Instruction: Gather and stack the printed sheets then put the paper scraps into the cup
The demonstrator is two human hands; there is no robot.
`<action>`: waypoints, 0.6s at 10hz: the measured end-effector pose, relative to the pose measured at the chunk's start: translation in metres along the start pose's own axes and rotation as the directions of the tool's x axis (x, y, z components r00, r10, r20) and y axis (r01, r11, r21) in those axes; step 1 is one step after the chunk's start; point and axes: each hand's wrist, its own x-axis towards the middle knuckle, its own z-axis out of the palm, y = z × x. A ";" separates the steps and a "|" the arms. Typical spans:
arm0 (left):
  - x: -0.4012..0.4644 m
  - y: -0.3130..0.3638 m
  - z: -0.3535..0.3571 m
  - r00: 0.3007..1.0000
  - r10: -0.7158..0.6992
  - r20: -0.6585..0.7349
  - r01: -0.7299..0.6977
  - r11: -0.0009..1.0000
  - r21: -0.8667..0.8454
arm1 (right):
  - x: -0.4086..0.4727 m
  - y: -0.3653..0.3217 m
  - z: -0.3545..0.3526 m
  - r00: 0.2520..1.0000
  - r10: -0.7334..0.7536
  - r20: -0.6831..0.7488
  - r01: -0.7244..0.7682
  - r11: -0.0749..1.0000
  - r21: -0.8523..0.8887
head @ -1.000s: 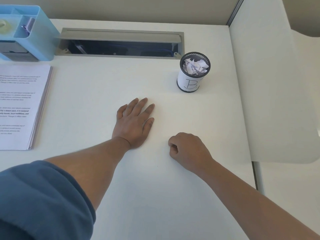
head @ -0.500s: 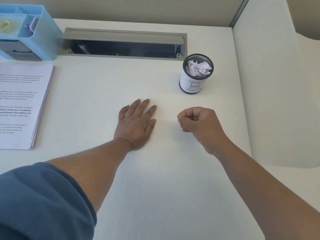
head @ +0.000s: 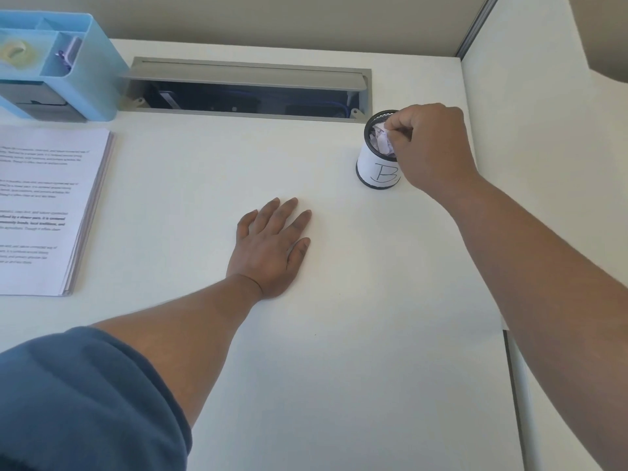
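Left hand (head: 272, 248) flat on mid desk (head: 339, 368), fingers straight, holding nothing. Stack of printed sheets (head: 44, 205) at left edge. Right hand (head: 430, 147) over cup (head: 375, 164) near right edge, fingers pinching paper scrap (head: 385, 139) at the rim; cup full of crumpled scraps. Blue organizer (head: 85, 79) in far left corner holds tape roll (head: 13, 51).
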 end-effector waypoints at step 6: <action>0.001 0.001 0.000 1.000 0.020 -0.010 -0.020 1.000 0.014 | -0.009 0.004 0.000 0.984 0.093 -0.153 -0.074 0.989 0.126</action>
